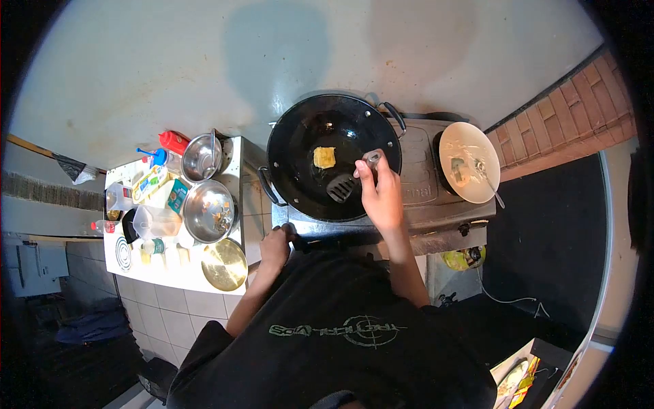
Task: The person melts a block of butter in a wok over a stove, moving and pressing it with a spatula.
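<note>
A black wok (300, 123) with side handles stands on the stove (419, 163). Inside it lies a small, squarish, golden-yellow piece of food (324, 157), left of the spatula. My right hand (381, 198) is closed around the handle of a slotted spatula (340, 187), whose dark head is low in the wok, near the food. At the stove's front left corner, my left hand (275, 247) has its fingers closed on a dark stove knob (291, 230).
A beige bowl (470, 140) with batter-like residue and a spoon sits at the stove's right. On the white table (163, 271) are steel bowls (197, 187), a golden plate (225, 266), a red bottle (174, 142) and a plastic container (155, 221). A wall rises behind the wok.
</note>
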Demonstrator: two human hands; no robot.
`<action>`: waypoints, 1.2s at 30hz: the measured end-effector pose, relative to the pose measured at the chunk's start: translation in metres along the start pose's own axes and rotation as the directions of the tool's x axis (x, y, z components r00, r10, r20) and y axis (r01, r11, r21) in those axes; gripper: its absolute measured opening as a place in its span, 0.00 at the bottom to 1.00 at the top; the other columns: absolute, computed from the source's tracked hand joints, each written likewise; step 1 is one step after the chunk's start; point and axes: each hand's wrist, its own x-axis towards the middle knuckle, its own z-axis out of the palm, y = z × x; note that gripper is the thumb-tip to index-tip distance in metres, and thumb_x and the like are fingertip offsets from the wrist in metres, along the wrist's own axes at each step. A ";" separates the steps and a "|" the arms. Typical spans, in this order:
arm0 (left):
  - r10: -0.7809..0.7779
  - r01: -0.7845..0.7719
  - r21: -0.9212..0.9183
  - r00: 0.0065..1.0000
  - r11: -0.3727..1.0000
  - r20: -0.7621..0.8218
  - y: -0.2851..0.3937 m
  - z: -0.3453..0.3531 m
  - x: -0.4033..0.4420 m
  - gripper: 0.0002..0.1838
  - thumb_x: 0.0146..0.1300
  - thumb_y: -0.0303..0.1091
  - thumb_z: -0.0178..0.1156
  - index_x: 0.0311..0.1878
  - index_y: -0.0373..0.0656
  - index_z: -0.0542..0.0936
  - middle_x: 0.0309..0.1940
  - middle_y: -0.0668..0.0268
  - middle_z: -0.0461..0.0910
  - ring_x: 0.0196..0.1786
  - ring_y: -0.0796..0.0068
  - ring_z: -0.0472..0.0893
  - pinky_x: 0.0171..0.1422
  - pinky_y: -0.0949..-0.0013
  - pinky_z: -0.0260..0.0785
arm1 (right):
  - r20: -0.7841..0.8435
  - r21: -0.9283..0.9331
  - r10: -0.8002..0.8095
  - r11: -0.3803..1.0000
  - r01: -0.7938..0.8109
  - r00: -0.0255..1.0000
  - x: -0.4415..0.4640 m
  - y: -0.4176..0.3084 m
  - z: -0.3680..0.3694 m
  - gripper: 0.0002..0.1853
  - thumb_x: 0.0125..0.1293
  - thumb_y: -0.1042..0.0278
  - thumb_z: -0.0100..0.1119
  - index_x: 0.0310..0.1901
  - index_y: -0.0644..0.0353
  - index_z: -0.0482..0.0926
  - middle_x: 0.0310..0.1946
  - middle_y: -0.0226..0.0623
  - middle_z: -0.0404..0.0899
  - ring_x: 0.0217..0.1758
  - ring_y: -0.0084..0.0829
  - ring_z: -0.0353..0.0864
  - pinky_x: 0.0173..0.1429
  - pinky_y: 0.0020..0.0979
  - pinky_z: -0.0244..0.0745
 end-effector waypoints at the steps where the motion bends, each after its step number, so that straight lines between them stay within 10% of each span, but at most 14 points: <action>1: 0.001 -0.001 -0.001 1.000 1.000 0.006 0.000 0.000 0.000 0.06 0.63 0.35 0.57 0.39 0.45 0.77 0.34 0.56 0.81 0.37 0.51 0.83 0.38 0.50 0.74 | 0.001 0.000 0.001 1.000 -0.001 1.000 0.000 0.001 0.001 0.10 0.72 0.64 0.52 0.41 0.64 0.69 0.26 0.46 0.78 0.31 0.46 0.81 0.36 0.37 0.73; 6: 0.005 -0.005 -0.017 1.000 1.000 -0.010 0.000 -0.001 -0.002 0.06 0.63 0.35 0.56 0.39 0.45 0.77 0.34 0.56 0.81 0.37 0.52 0.83 0.38 0.50 0.74 | -0.073 0.223 -0.029 0.974 0.045 0.997 0.002 -0.004 -0.001 0.09 0.72 0.66 0.51 0.40 0.64 0.69 0.26 0.42 0.79 0.30 0.38 0.82 0.36 0.34 0.74; 14: -0.013 0.013 -0.007 1.000 1.000 0.026 0.005 -0.007 -0.001 0.05 0.63 0.33 0.55 0.39 0.46 0.77 0.34 0.56 0.81 0.38 0.51 0.83 0.39 0.50 0.74 | 0.005 -0.054 0.007 0.999 -0.007 1.000 0.000 -0.002 0.000 0.11 0.72 0.64 0.53 0.41 0.64 0.69 0.27 0.49 0.78 0.32 0.50 0.80 0.36 0.39 0.72; 23: -0.023 0.023 0.038 1.000 0.999 0.002 0.003 -0.003 -0.001 0.05 0.63 0.33 0.55 0.39 0.46 0.77 0.33 0.55 0.81 0.37 0.50 0.83 0.39 0.50 0.74 | -0.025 0.230 -0.025 0.973 0.030 0.999 0.002 -0.007 -0.001 0.10 0.72 0.65 0.52 0.41 0.64 0.69 0.27 0.49 0.78 0.33 0.49 0.81 0.38 0.38 0.74; 29: -0.021 0.021 0.020 0.999 1.000 0.044 0.005 -0.007 0.000 0.05 0.62 0.32 0.56 0.39 0.46 0.78 0.34 0.55 0.81 0.37 0.50 0.83 0.39 0.50 0.75 | 0.008 -0.059 0.023 0.998 -0.023 1.000 0.000 -0.003 0.000 0.10 0.73 0.65 0.52 0.41 0.64 0.69 0.26 0.48 0.79 0.31 0.49 0.81 0.37 0.37 0.74; 36: -0.040 0.040 0.005 0.998 0.999 0.047 0.006 -0.007 -0.001 0.05 0.62 0.33 0.56 0.39 0.45 0.78 0.35 0.55 0.81 0.38 0.50 0.83 0.41 0.50 0.74 | -0.002 0.201 -0.017 0.979 0.017 1.000 0.000 -0.004 -0.001 0.10 0.73 0.64 0.52 0.42 0.63 0.69 0.26 0.47 0.78 0.31 0.46 0.82 0.36 0.35 0.74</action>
